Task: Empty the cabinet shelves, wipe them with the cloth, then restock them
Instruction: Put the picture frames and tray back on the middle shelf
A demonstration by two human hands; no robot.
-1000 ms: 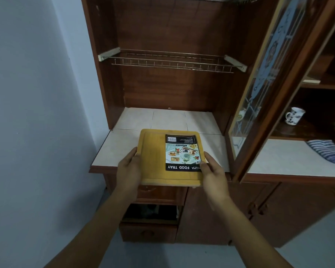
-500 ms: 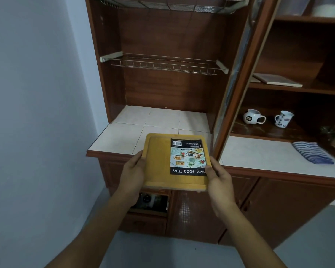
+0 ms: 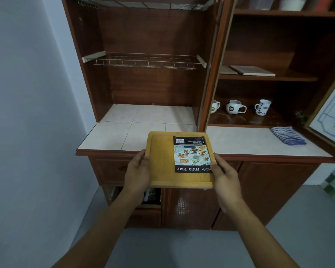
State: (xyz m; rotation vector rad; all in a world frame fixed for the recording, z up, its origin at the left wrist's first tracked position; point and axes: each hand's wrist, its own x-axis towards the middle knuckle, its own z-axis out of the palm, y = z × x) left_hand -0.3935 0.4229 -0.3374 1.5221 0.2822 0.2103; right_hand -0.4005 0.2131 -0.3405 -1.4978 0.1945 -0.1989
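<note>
I hold a yellow wooden food tray (image 3: 161, 161) with a printed label flat in front of the tiled counter (image 3: 108, 136). My left hand (image 3: 137, 171) grips its left edge and my right hand (image 3: 223, 176) grips its right edge. The left cabinet bay holds nothing but a wire rack (image 3: 143, 60). A blue striped cloth (image 3: 288, 135) lies folded on the counter at the right. Three mugs (image 3: 235, 107) stand on the lower right shelf.
An open cabinet door (image 3: 211, 60) stands edge-on between the two bays, and a glass door (image 3: 333, 111) hangs open at the far right. Flat boards (image 3: 251, 70) lie on the middle right shelf. A low drawer (image 3: 149, 198) is open. A wall runs along the left.
The tray has come back from over the counter and shifted right with both hands. The view has turned right, and more of the right shelves and mugs shows.
</note>
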